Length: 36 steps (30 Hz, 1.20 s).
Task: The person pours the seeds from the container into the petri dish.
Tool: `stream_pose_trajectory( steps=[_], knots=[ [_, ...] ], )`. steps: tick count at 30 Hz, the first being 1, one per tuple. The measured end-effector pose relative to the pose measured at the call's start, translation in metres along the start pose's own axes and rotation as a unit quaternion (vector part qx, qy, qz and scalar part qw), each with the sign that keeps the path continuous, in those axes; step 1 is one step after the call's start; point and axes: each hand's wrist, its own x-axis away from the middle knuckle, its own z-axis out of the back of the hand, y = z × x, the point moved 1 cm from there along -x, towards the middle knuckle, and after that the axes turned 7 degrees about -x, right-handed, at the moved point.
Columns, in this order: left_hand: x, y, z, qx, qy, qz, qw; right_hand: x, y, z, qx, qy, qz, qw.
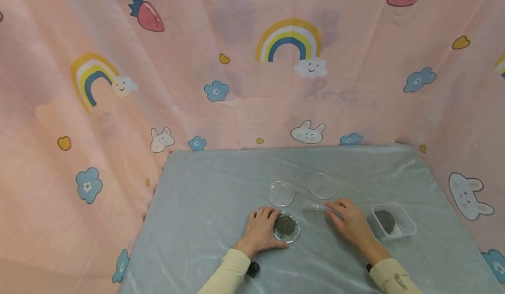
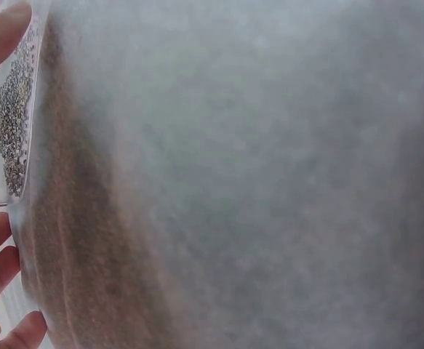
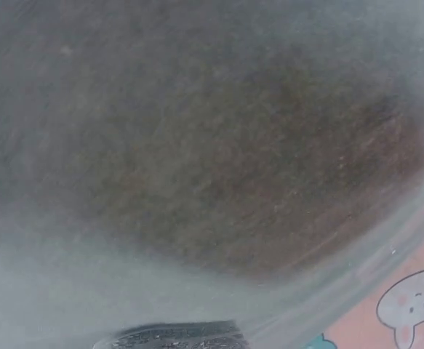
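Observation:
A clear round petri dish (image 1: 286,227) with dark grains in it stands on the grey cloth. My left hand (image 1: 260,230) holds it from the left, fingers at the far rim and thumb at the near side. The left wrist view shows the same dish (image 2: 12,109) at its left edge. My right hand (image 1: 347,221) is to the right, its thumb and fingertips at the right end of a clear, flat-lying piece (image 1: 313,210) that looks like a tube. Its exact kind is hard to make out. The right wrist view shows no fingers.
Two clear round dishes or lids, one on the left (image 1: 281,194) and one on the right (image 1: 321,186), lie beyond the hands. A clear plastic box (image 1: 404,226) holding dark grains stands right of my right hand. A pink patterned curtain (image 1: 236,66) hangs behind the table.

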Motion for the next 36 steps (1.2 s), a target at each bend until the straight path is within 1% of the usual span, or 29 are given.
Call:
stream_pose_trajectory(
  steps=[3, 5, 7, 8, 9, 10, 11, 13, 14, 16, 17, 18, 20, 21, 23, 24, 25, 27, 29, 30, 31, 32, 33, 34, 35, 36],
  knots=[
    [0.000, 0.000, 0.000, 0.001, 0.000, 0.001, 1.0000, -0.001, -0.003, 0.003, -0.003, 0.003, -0.017, 0.9998],
    [0.000, 0.000, -0.001, 0.000, -0.001, 0.001, 1.0000, -0.001, -0.005, 0.004, -0.011, 0.003, -0.046, 0.9989],
    [0.000, 0.000, -0.002, -0.001, -0.001, 0.001, 1.0000, 0.000, -0.008, 0.005, -0.034, -0.001, -0.101, 0.9943],
    [0.000, 0.000, -0.002, -0.001, -0.001, 0.001, 1.0000, 0.000, -0.010, 0.006, -0.049, -0.006, -0.140, 0.9889],
    [0.000, 0.000, -0.002, -0.002, -0.001, 0.001, 1.0000, 0.001, -0.011, 0.007, -0.067, -0.011, -0.184, 0.9805],
    [0.000, 0.000, -0.002, -0.004, 0.000, 0.000, 1.0000, 0.001, -0.012, 0.008, -0.089, -0.016, -0.232, 0.9685],
    [0.000, 0.000, -0.002, -0.004, 0.001, 0.001, 1.0000, 0.001, -0.013, 0.009, -0.114, -0.021, -0.279, 0.9535],
    [0.000, 0.000, -0.002, -0.005, 0.008, 0.000, 1.0000, 0.000, -0.013, 0.011, -0.165, -0.040, -0.358, 0.9180],
    [0.001, 0.000, -0.001, -0.006, 0.012, 0.000, 0.9999, 0.000, -0.013, 0.012, -0.187, -0.053, -0.387, 0.9012],
    [0.001, -0.001, -0.001, -0.008, 0.018, -0.001, 0.9998, -0.002, -0.012, 0.013, -0.240, -0.080, -0.429, 0.8673],
    [0.001, -0.001, -0.001, -0.008, 0.022, -0.002, 0.9997, -0.002, -0.012, 0.013, -0.269, -0.092, -0.448, 0.8480],
    [0.001, -0.001, 0.000, -0.010, 0.024, -0.004, 0.9996, -0.002, -0.011, 0.013, -0.295, -0.108, -0.460, 0.8302],
    [0.001, -0.001, -0.001, -0.015, 0.024, -0.005, 0.9996, -0.002, -0.011, 0.012, -0.346, -0.134, -0.486, 0.7913],
    [0.001, -0.001, -0.001, -0.016, 0.025, -0.006, 0.9995, -0.001, -0.011, 0.011, -0.373, -0.143, -0.500, 0.7686],
    [0.001, -0.001, -0.002, -0.018, 0.023, -0.006, 0.9996, 0.001, -0.010, 0.010, -0.422, -0.160, -0.517, 0.7268],
    [0.000, -0.001, -0.002, -0.018, 0.022, -0.006, 0.9996, 0.002, -0.009, 0.008, -0.443, -0.172, -0.520, 0.7097],
    [0.000, -0.001, -0.002, -0.018, 0.022, -0.006, 0.9996, 0.003, -0.009, 0.007, -0.464, -0.179, -0.525, 0.6905],
    [0.000, -0.001, -0.002, -0.016, 0.023, -0.005, 0.9996, 0.005, -0.009, 0.003, -0.500, -0.191, -0.531, 0.6569],
    [-0.001, -0.001, -0.002, -0.014, 0.026, -0.006, 0.9995, 0.007, -0.010, -0.001, -0.524, -0.198, -0.539, 0.6289],
    [-0.001, -0.001, -0.001, -0.015, 0.028, -0.006, 0.9995, 0.008, -0.011, -0.003, -0.531, -0.201, -0.543, 0.6187],
    [-0.001, -0.001, -0.002, -0.015, 0.030, -0.007, 0.9994, 0.008, -0.011, -0.005, -0.535, -0.202, -0.548, 0.6106],
    [-0.001, -0.001, -0.002, -0.015, 0.031, -0.008, 0.9994, 0.008, -0.012, -0.007, -0.535, -0.202, -0.552, 0.6074],
    [-0.001, -0.001, -0.002, -0.016, 0.033, -0.008, 0.9993, 0.008, -0.013, -0.009, -0.531, -0.203, -0.555, 0.6078],
    [-0.001, -0.001, -0.002, -0.017, 0.036, -0.009, 0.9992, 0.007, -0.014, -0.011, -0.522, -0.204, -0.556, 0.6139],
    [-0.001, -0.001, -0.002, -0.018, 0.036, -0.008, 0.9991, 0.006, -0.016, -0.013, -0.508, -0.207, -0.556, 0.6243],
    [-0.001, -0.001, -0.002, -0.018, 0.037, -0.008, 0.9991, 0.005, -0.017, -0.015, -0.489, -0.210, -0.554, 0.6395]
  ],
)
